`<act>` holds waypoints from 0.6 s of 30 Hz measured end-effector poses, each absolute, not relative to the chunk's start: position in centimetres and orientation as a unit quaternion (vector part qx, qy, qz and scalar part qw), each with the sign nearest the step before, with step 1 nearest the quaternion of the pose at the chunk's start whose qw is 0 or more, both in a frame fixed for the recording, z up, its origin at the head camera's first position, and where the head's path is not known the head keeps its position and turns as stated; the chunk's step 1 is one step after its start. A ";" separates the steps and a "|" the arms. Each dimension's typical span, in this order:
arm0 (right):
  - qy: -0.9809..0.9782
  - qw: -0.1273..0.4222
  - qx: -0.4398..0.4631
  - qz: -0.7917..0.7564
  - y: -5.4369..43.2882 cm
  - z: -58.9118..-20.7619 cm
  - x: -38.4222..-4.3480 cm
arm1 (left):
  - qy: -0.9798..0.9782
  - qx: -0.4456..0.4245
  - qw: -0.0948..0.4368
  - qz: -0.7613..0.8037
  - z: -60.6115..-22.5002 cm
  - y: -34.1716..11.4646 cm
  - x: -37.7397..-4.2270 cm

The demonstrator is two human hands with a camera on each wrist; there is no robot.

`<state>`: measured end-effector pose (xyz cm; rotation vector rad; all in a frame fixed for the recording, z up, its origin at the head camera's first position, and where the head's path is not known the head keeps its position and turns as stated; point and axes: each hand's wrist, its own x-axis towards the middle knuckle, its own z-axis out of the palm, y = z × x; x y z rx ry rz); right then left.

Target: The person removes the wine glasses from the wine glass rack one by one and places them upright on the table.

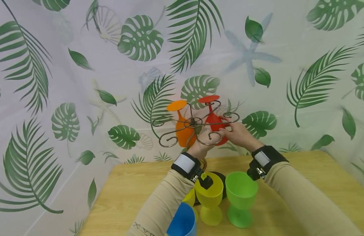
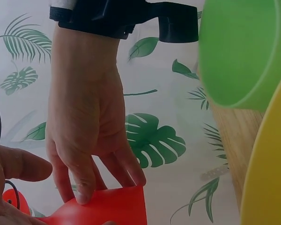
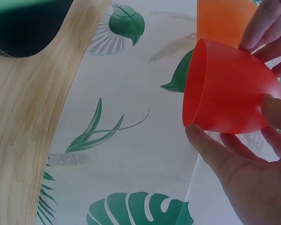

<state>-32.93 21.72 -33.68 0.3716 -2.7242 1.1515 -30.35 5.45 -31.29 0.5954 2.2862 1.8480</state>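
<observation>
A red plastic goblet [image 1: 215, 123] is upside down at the back right of a metal goblet rack [image 1: 193, 122] with several curled arms. Its foot lies just above one curl. My right hand [image 1: 239, 133] grips the bowl near its rim, fingers and thumb on either side, as the right wrist view shows for the red goblet [image 3: 234, 89]. From the left, my left hand [image 1: 204, 144] holds the same bowl, its fingers [image 3: 264, 26] on the far side. An orange goblet [image 1: 183, 129] hangs upside down from the rack beside it.
On the wooden table [image 1: 134, 186] stand a yellow goblet [image 1: 210, 196], another yellow one partly hidden by my left sleeve, a green goblet [image 1: 241, 196] and a blue cup [image 1: 183, 223]. A black round base [image 1: 220, 178] lies behind them. The leaf-patterned backdrop [image 1: 90, 75] rises close behind the rack.
</observation>
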 end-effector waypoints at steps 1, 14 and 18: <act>-0.913 0.082 0.123 0.381 21.8 -33.7 -32.9 | 0.760 0.199 0.073 0.614 -31.2 5.4 -30.0; -0.901 0.094 0.129 0.404 22.5 -33.8 -32.3 | 0.761 0.205 0.085 0.609 -31.1 5.5 -29.8; -0.899 0.090 0.126 0.410 22.9 -34.0 -32.1 | 0.745 0.240 0.095 0.616 -31.3 5.7 -29.8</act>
